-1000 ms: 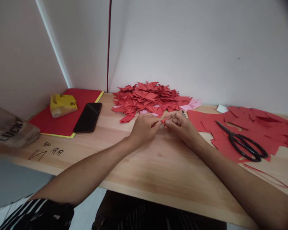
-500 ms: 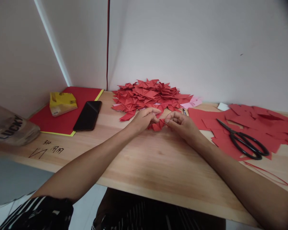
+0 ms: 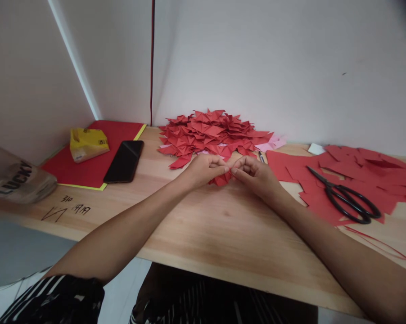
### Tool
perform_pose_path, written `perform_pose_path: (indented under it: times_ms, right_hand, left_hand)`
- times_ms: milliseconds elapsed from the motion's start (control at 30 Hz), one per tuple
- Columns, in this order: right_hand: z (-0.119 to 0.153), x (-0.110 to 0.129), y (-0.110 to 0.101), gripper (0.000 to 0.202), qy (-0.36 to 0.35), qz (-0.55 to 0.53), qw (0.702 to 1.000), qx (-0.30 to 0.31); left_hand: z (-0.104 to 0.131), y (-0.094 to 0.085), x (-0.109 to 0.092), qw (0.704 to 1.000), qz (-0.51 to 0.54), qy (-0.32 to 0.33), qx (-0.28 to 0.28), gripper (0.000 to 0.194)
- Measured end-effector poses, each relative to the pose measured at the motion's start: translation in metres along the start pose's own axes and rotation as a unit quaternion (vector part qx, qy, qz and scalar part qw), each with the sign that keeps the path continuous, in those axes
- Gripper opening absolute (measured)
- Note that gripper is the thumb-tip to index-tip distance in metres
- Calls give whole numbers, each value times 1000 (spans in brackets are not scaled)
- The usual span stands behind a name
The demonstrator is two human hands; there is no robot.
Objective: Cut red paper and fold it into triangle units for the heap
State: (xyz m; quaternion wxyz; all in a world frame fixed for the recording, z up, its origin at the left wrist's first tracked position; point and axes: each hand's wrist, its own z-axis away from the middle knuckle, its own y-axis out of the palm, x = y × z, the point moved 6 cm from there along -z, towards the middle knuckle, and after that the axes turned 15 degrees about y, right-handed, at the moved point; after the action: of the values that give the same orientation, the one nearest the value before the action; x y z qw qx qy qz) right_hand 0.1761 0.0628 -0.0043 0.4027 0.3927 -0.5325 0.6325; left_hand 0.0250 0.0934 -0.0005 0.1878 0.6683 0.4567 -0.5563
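Observation:
A small folded red paper piece [image 3: 222, 179] is held just above the wooden table [image 3: 203, 225], in front of a heap of folded red paper shapes [image 3: 208, 130]. My left hand [image 3: 208, 168] pinches it from the left, thumb against the fingertips. From the right, my right hand [image 3: 249, 170] pinches its edge between thumb and curled fingers. The two thumbs nearly meet over the paper. My fingers hide part of its folds.
Black-handled scissors [image 3: 345, 195] lie on flat red paper sheets [image 3: 361, 166] at the right. A black phone [image 3: 124, 162], a yellow packet [image 3: 88, 144] on red and yellow sheets, and a plastic cup [image 3: 17, 177] stand left. Pink paper [image 3: 272, 143] lies behind.
My left thumb has come down onto the red paper and closed toward my right thumb. The paper between my hands is more covered. The view has shifted slightly.

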Motion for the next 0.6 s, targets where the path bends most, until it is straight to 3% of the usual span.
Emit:
perform_pose_path:
  times_ms: [600]
  right_hand:
    - [10, 16, 2, 11, -59, 87, 994, -30]
  left_hand:
    - [6, 4, -11, 994, -93, 36, -48, 17]
